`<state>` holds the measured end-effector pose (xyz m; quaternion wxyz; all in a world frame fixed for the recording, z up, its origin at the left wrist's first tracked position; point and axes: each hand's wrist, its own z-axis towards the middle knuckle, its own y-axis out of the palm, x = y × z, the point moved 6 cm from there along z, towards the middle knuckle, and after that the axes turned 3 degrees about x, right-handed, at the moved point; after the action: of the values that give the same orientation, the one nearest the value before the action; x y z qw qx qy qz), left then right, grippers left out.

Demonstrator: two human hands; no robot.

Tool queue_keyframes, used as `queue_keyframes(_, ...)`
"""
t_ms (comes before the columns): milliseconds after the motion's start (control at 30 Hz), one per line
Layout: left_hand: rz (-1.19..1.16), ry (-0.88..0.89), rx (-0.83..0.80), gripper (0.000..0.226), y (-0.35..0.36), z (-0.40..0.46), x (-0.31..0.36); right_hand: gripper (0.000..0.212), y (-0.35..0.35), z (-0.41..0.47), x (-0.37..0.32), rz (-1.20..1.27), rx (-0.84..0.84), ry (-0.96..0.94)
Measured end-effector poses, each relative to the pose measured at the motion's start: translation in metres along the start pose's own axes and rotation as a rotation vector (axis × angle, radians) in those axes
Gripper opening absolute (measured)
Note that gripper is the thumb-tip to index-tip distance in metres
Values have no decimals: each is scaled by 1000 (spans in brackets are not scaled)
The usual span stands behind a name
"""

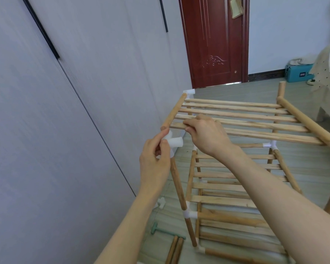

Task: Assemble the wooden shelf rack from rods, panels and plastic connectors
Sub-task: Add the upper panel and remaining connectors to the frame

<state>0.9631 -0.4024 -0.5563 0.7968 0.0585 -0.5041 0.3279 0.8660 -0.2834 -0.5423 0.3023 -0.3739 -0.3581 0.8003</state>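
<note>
Wood slat panel (236, 119) looks light but stiff, prob awkward by its width; best held at a slat near the end rail, as right hand (204, 134) does, fingers curled round the near slat. Left hand (154, 159) pinches white plastic connector (172, 142) atop upright rod (179, 189), at 7 o'clock from the right grip, just below panel's corner end.

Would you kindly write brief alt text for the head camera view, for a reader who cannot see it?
A person's left hand grips a white plastic connector atop an upright rod while the right hand holds the slatted top panel of a half-built wooden rack. Loose rods lie on the floor.
</note>
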Motion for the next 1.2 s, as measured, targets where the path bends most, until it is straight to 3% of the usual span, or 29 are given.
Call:
queue_keyframes(767, 70, 41, 63, 24, 2, -10, -2, 29, -3, -6, 7, 55, -38, 24)
queue_keyframes(1200, 90, 48, -54, 17, 3, -10, -8, 30, 2, -15, 9, 61, -113, -7)
